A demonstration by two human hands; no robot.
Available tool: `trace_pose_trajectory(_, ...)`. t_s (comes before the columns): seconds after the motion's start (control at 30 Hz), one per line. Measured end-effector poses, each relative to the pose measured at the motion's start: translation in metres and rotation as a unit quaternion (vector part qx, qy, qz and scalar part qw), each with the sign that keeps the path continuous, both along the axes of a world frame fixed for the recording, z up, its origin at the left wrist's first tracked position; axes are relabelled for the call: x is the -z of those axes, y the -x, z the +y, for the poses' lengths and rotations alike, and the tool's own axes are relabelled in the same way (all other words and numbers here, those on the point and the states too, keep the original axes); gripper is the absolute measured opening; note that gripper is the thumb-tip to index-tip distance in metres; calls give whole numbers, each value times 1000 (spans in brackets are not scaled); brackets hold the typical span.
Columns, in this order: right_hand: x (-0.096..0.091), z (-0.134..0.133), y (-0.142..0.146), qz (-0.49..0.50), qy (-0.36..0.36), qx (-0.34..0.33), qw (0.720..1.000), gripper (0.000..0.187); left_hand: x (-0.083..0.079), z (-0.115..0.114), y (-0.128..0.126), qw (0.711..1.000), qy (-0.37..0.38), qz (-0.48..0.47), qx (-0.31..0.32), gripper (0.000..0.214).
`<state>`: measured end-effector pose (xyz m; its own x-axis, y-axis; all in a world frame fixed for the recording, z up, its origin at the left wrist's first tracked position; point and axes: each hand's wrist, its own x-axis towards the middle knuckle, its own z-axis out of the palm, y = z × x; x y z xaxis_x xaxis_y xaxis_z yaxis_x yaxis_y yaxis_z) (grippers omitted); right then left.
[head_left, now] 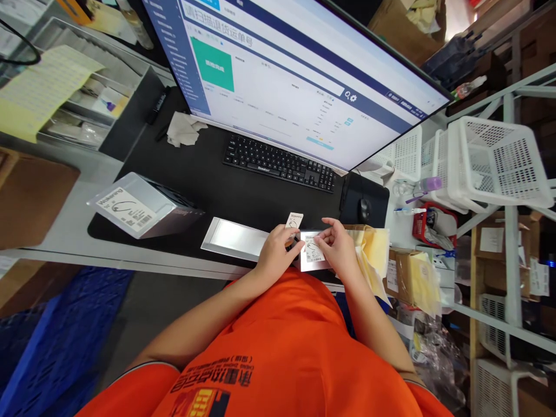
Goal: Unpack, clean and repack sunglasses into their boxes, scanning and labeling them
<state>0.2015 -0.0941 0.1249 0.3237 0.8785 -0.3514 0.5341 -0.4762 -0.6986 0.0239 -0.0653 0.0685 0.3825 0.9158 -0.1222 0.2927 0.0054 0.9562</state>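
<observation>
My left hand (279,250) is closed, with a small printed card (295,219) sticking up from its fingertips. Its thumb reaches across to the left edge of a small white box (319,265). On that box is a printed label (311,248) with a dark curved drawing. My right hand (339,248) has its thumb and finger on the label's right side, its index finger bent above. To the left lies a shiny silver-white tray-like piece (234,236). Farther left stands a larger pale box (134,205) bearing a similar label.
A large monitor (278,75) rises behind the keyboard (278,162). A mouse (365,207) rests on its pad at the right. Yellow paper packaging (374,252) sits by my right wrist. White plastic baskets (499,162) stand on the right. A crumpled tissue (185,128) lies on the desk.
</observation>
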Motion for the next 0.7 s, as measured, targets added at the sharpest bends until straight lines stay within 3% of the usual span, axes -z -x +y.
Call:
trace_pose_trajectory(0.43,-17,5,8,-159,43,-31,986,76,2,0,0,1000,3,-10,5,20)
trace_pose_trajectory(0.6,-23,5,8,-225,16,-49,973,68,4,-1,0,1000,7,-12,3,20)
trace_pose_trajectory(0.7,-20,-4,7,-217,3,-98,971,60,5,-1,0,1000,5,-12,3,21)
